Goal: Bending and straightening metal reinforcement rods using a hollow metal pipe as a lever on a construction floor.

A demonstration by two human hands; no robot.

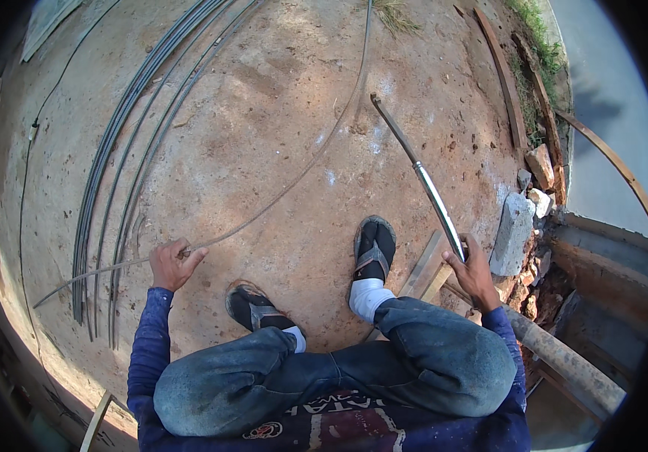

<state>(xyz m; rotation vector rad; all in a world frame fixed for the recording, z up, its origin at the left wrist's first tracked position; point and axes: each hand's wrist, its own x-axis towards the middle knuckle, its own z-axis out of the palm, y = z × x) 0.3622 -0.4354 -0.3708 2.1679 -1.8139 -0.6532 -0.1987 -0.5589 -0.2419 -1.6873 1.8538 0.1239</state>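
Note:
My left hand [175, 264] is closed around a long, thin steel rod [294, 181], its thumb sticking out to the right. The rod runs from a free end at the lower left, through the hand, and up past the top edge of the head view. On the other side, my right hand [477, 276] grips a long metal bar [431, 190] by its near end. This bar has a shiny silver lower part and a darker, narrower upper part ending in a small head. It slants up and to the left, apart from the rod.
Several steel rods [124, 124] lie along the left, crossed by the held rod. A black cable [26, 173] runs beyond them. Wooden planks [501, 83], stones [512, 233] and a thick pipe [565, 358] line the right. Near my feet lies a wooden board [423, 271].

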